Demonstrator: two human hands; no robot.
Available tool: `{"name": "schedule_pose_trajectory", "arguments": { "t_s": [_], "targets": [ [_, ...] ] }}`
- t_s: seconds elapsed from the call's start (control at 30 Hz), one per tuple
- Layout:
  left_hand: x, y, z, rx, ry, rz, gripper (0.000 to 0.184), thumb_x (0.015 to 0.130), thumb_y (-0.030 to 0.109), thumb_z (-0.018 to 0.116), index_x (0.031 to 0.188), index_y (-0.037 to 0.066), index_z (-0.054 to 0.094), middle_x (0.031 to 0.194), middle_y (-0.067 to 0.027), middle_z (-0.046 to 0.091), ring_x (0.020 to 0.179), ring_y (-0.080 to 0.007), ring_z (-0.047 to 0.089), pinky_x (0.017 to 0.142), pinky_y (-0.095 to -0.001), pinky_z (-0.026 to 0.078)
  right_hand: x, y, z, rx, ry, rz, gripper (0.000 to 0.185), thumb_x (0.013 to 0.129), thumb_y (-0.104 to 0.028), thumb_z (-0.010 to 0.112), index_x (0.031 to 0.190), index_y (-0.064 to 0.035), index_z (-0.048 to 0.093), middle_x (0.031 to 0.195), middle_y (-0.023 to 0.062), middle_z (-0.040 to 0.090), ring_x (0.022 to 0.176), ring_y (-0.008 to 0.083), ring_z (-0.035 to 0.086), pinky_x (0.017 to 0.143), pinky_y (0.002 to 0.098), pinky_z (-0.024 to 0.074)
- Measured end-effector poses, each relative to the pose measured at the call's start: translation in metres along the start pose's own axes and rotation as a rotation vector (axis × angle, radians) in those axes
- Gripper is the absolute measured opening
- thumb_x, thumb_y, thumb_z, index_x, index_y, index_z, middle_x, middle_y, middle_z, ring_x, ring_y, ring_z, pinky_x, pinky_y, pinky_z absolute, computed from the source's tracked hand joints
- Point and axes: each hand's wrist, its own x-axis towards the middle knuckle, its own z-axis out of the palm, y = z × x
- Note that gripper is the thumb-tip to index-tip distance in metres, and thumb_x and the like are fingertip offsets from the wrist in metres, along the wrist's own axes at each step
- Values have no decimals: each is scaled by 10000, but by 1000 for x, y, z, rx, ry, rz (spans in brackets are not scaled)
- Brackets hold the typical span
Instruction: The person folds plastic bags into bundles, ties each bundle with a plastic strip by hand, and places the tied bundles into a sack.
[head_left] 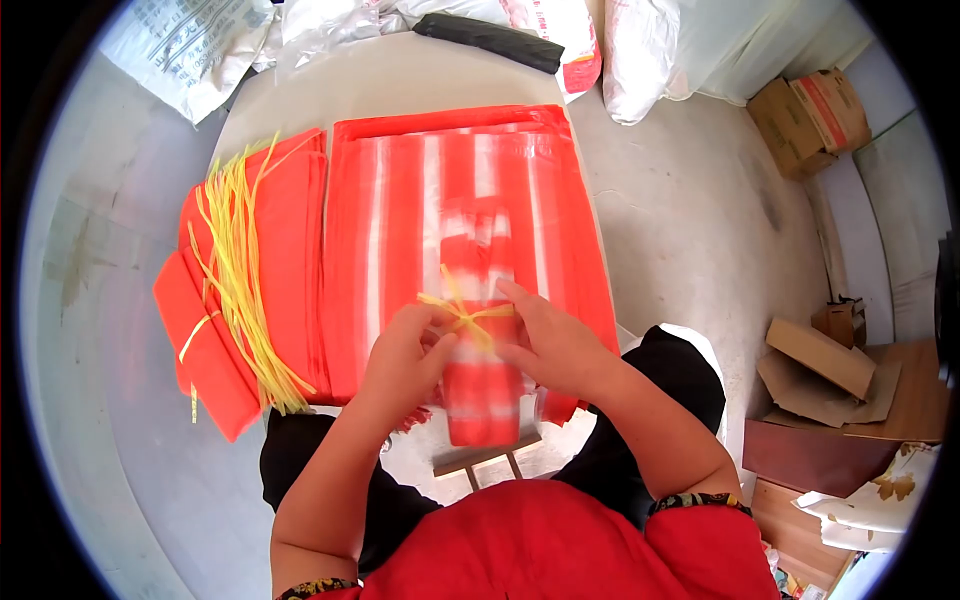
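Note:
A folded red-and-white striped bundle lies lengthwise over the near part of a striped red stack, its lower end past the stack's front edge. Yellow ties cross around its middle. My left hand is at the bundle's left side, thumb and fingers curled by the tie, with a small gap between them. On the right side, my right hand rests against the bundle with thumb and index finger spread apart. The bundle is slightly blurred.
Yellow strips lie on red folded sheets at the left, beside a tied red bundle. A black roll and white bags are at the back. Cardboard boxes stand on the right.

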Motion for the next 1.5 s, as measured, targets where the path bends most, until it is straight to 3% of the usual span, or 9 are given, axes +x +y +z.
{"name": "schedule_pose_trajectory", "arguments": {
  "t_s": [0.07, 0.2, 0.27, 0.33, 0.53, 0.83, 1.23, 1.33, 1.5],
  "targets": [
    [1, -6, -4, -84, -43, -74, 249, 1073, 192, 622, 1277, 50, 612, 1071, -62, 666, 945, -168, 672, 838, -339, 557, -1, 1, 8, 332, 41, 40, 751, 996, -247, 712, 1638, -122, 342, 1457, 200, 592, 1303, 362, 622, 1071, 434, 519],
    [-3, 2, -12, -878, 1, -387, 475, 1095, 388, 581, 1434, 60, 526, 1294, -132, 659, 1071, -253, 696, 913, -394, 581, -7, -1, -4, 1249, -207, -197, 705, 1028, -221, 684, 1637, -119, 342, 1461, 149, 593, 1369, 319, 586, 1102, 419, 508],
    [-7, 16, -17, -1221, -7, -594, 532, 1108, 429, 545, 1482, 54, 490, 1366, -142, 642, 1158, -270, 685, 959, -412, 585, 8, 4, -5, 1029, -70, -173, 677, 1070, -222, 634, 1643, -78, 305, 1496, 152, 568, 1376, 273, 588, 1117, 394, 499],
    [-2, 2, -12, -1206, -21, -555, 474, 1091, 296, 596, 1471, 29, 498, 1399, -157, 631, 1240, -290, 660, 1015, -438, 583, 21, 3, 4, 816, 145, -9, 711, 1099, -218, 603, 1677, -55, 221, 1520, 167, 569, 1373, 249, 591, 1127, 378, 488],
    [-3, 4, -8, -1071, -55, -539, 488, 1051, 168, 657, 1483, 23, 481, 1397, -171, 625, 1228, -280, 669, 1034, -457, 586, 29, -14, 15, 988, -33, 292, 796, 1055, -135, 640, 1694, -39, 175, 1353, 143, 669, 1231, 183, 643, 1050, 336, 509],
    [-2, 7, -2, -808, -84, -387, 708, 1003, 81, 695, 1597, 70, 309, 1403, -161, 597, 1193, -235, 679, 935, -382, 614, 20, -11, 23, 1044, 102, 66, 903, 1022, -67, 659, 1700, -12, 65, 1275, 119, 692, 1134, 138, 661, 975, 289, 511],
    [-1, 12, 3, -857, -74, -385, 698, 996, 40, 695, 1577, 57, 309, 1417, -166, 573, 1221, -255, 664, 979, -417, 609, 33, 0, 31, 868, 105, 90, 653, 1107, -166, 555, 1691, -127, 266, 1314, 48, 602, 1153, 103, 577, 1043, 277, 454],
    [-1, 13, 1, -815, -65, -397, 693, 1000, 38, 696, 1578, 68, 314, 1437, -157, 570, 1253, -247, 642, 1024, -406, 587, 25, -4, 34, 874, 24, -17, 544, 1127, -216, 535, 1633, -97, 375, 1392, 127, 605, 1255, 187, 584, 1082, 332, 492],
    [-2, 14, 8, -834, 52, -238, 629, 1022, 77, 684, 1513, 94, 292, 1395, -150, 589, 1197, -212, 642, 990, -367, 587, 29, -2, 31, 996, -69, 71, 460, 1119, -177, 539, 1566, -83, 487, 1404, 118, 601, 1261, 179, 573, 1072, 324, 502]
  ]
}}
